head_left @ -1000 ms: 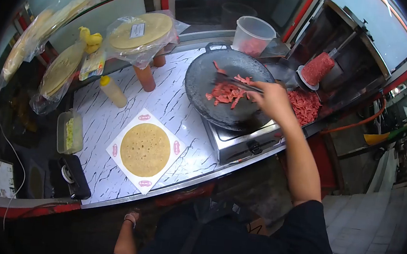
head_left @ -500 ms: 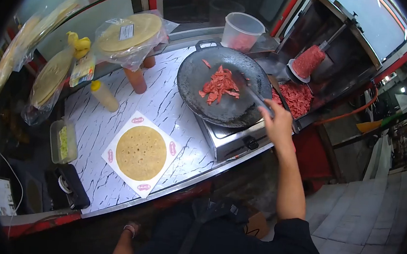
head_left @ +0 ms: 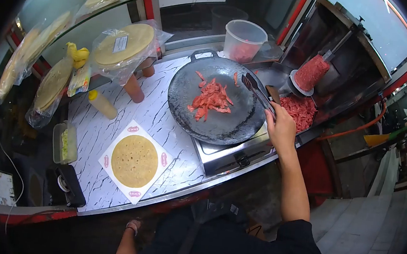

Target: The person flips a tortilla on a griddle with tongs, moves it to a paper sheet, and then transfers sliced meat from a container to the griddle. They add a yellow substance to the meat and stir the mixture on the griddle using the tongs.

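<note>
My right hand [head_left: 281, 126] is wrapped round a pair of dark tongs [head_left: 258, 94], held over the right rim of a wide black pan [head_left: 186, 103]. The tongs' ends stand a little apart, with no meat visible between them. A loose heap of reddish meat strips [head_left: 211, 98] lies in the pan, left of the tongs, with a few stray pieces around it. The pan sits on a metal gas stove [head_left: 225, 156]. Low in the view, my left hand [head_left: 133, 225] hangs in front of the counter, away from the food; its fingers are too small and dark to make out.
A round flatbread [head_left: 135, 161] lies on printed paper on the marbled counter [head_left: 180, 166]. Nearby are sauce bottles [head_left: 102, 105] and a lettuce tub [head_left: 65, 144]. Behind the pan stands a clear bucket [head_left: 245, 41]. A meat spit [head_left: 311, 74] rises over cut meat [head_left: 300, 111] at right.
My right hand has drawn the tongs back from beside the meat towards the pan's right rim. The strips are spread somewhat differently. The camera view has shifted slightly.
</note>
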Tool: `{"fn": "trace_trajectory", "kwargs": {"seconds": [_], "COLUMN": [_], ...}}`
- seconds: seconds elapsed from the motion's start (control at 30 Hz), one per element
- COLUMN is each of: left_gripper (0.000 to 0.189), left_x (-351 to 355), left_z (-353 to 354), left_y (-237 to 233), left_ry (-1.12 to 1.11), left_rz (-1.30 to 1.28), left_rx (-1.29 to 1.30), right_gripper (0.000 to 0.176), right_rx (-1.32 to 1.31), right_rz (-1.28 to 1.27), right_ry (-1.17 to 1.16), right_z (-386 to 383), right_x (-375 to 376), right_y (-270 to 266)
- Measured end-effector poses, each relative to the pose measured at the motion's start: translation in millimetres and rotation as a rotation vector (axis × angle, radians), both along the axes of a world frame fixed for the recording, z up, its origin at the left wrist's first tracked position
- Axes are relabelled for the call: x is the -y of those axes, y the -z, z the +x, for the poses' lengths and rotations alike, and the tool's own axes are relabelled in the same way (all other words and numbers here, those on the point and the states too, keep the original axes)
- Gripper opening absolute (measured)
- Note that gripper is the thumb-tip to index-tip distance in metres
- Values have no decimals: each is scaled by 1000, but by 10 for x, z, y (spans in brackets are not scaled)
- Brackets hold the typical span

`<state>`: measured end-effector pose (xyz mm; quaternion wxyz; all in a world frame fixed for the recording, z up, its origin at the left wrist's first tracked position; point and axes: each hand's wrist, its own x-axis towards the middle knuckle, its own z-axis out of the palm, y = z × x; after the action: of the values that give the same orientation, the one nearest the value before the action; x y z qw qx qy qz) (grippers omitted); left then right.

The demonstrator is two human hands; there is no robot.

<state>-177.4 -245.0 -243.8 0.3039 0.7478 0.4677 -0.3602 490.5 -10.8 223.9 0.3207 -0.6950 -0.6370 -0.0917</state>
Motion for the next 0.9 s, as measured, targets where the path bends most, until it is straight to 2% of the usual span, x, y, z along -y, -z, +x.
{"fn": "trace_trajectory", "kwargs": {"seconds": [0.1,0.17,0.27,0.37,0.43,0.5,0.53,0.6,0.67,0.73,0.8,0.83,0.87,0.9], "left_gripper": [40,39,40,40,40,40,40,40,40,39,39,39,39,40], "left_x": [1,-28,-48,-122,-107,-125,-138,-171,-246,-342,-389,-395,-406,-379], "left_z": [158,289,559,626,682,751,779,830,863,891,895,885,899,914], "left_y": [2,-69,-211,-114,-30,-10,-6,4,27,40,70,92,136,180], "left_ry": [-60,-106,-249,-155,-141,-129,-126,-121,-131,-160,-226,-251,-280,-209], "left_rz": [19,28,52,55,59,62,66,74,86,110,151,170,196,173], "left_rx": [-7,-14,-38,-11,-1,8,12,19,35,51,91,117,169,122], "right_gripper": [29,29,28,29,30,31,31,30,22,28,23,28,19,30], "right_rx": [0,125,163,51,-3,166,265,352,548,670,818,844,737,688], "right_rz": [48,-57,-162,-31,-48,-77,15,14,-28,-142,-407,-523,-518,-559], "right_ry": [18,-12,-182,-178,-167,-131,-169,-227,-326,-440,-444,-416,-477,-433], "right_z": [129,52,-139,125,358,468,478,527,505,531,607,761,721,600], "right_x": [-316,-475,-346,-174,-176,-223,-275,-452,-539,-457,-40,118,317,450], "right_y": [133,139,-58,-167,-123,-159,-201,-298,-533,-835,-1636,-1875,-2170,-2403]}}
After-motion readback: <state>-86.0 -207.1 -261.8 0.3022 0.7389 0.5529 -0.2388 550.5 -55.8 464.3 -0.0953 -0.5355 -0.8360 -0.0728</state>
